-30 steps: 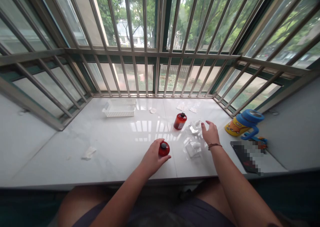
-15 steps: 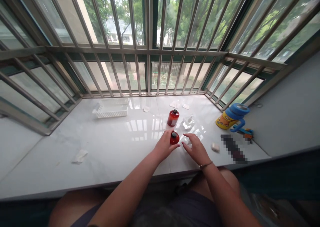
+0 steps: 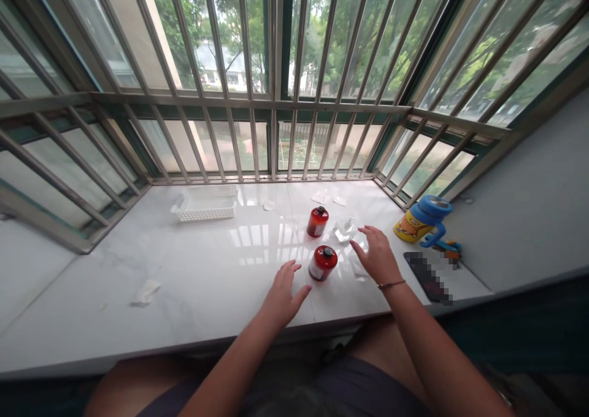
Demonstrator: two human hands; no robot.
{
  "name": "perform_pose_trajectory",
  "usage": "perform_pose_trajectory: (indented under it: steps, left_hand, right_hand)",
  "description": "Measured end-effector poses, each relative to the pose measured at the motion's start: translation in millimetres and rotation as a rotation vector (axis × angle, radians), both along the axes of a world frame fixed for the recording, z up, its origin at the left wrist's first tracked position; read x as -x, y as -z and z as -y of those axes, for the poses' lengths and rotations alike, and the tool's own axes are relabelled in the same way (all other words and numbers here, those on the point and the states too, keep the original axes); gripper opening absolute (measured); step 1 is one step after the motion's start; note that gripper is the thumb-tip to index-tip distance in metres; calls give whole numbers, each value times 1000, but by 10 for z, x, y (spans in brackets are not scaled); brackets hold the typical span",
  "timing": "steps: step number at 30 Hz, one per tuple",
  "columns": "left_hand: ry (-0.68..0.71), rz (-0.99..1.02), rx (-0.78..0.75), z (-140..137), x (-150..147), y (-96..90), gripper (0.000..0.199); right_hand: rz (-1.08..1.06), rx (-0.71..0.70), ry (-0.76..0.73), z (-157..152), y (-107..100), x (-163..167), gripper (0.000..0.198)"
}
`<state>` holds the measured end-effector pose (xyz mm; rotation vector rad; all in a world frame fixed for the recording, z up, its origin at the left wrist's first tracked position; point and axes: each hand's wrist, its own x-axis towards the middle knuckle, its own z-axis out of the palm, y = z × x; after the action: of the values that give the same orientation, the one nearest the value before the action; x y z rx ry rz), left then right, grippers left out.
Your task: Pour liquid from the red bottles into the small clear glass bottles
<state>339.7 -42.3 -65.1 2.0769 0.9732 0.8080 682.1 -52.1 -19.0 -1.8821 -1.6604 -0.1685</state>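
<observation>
Front bottle (image 3: 323, 265), head view: red, black cap, pale label on its lower side. It stands upright on the white counter (image 3: 221, 306), near the edge on your side, between your two hands.

Your left hand (image 3: 281, 293) is open, thumb and fingers spread wide apart. It sits just beside the front bottle, on its left, with nothing in its grip.

Your right hand (image 3: 380, 256) is open too, thumb well off the fingers. You have no visible hold on anything with it. Fingertips are just beside the clear plastic (image 3: 345, 230); can't tell if they touch it. Bracelet (image 3: 391, 285) on that wrist. More clear wrap (image 3: 359, 266) lies under and beside that hand, partly hidden.

Rear bottle (image 3: 317, 222), same red with black cap, stands upright behind the front one, well within your reach, apart from it.

To your right: blue and yellow mug (image 3: 416, 224), handle towards the right. Dark slab (image 3: 418, 271) lies flat in front of it, partly pixelated. Small orange-blue item (image 3: 453, 249) behind the slab, too blurred to name.

Far left: white basket (image 3: 207, 213), near the window bars (image 3: 275, 141). White scrap (image 3: 146, 293) lies left of your left hand.
</observation>
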Motion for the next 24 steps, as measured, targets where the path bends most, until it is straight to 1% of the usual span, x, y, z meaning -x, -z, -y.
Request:
perform_pose_trajectory:
  steps: [1, 3, 6, 9, 12, 14, 16, 18, 20, 22, 24]
  left_hand:
    - [-20, -6, -11, 39, 81, 3, 47]
    - [-49, -13, -33, 90, 198, -17, 38]
    - [-74, -8, -75, 92, 303, -83, 36]
    - [-123, 1, -110, 29, 411, -145, 37]
    - [-194, 24, -144, -53, 557, -186, 39]
    - [-235, 43, -164, -107, 644, -206, 41]
    - [-278, 49, -170, -165, 690, -226, 45]
    - [-321, 46, -171, -233, 682, -248, 58]
    - [-344, 50, -193, -313, 634, -273, 77]
    - [-355, 69, -238, -410, 575, -297, 95]
    - [-380, 84, -277, -524, 533, -313, 102]
  right_hand:
    - [0, 33, -21, -107, -125, 32, 58]
    - [-1, 96, -56, -384, -357, 124, 57]
    - [7, 244, -85, -884, -607, 306, 64]
    - [20, 460, -95, -1331, -734, 498, 67]
    - [36, 625, -131, -1603, -786, 702, 63]
    - [44, 677, -198, -1672, -790, 875, 63]
    - [45, 702, -304, -1662, -775, 1089, 67]
    - [34, 712, -440, -1599, -757, 1315, 73]
    - [20, 706, -563, -1519, -761, 1485, 80]
    - [14, 674, -617, -1459, -805, 1522, 78]
    - [26, 617, -568, -1438, -881, 1386, 69]
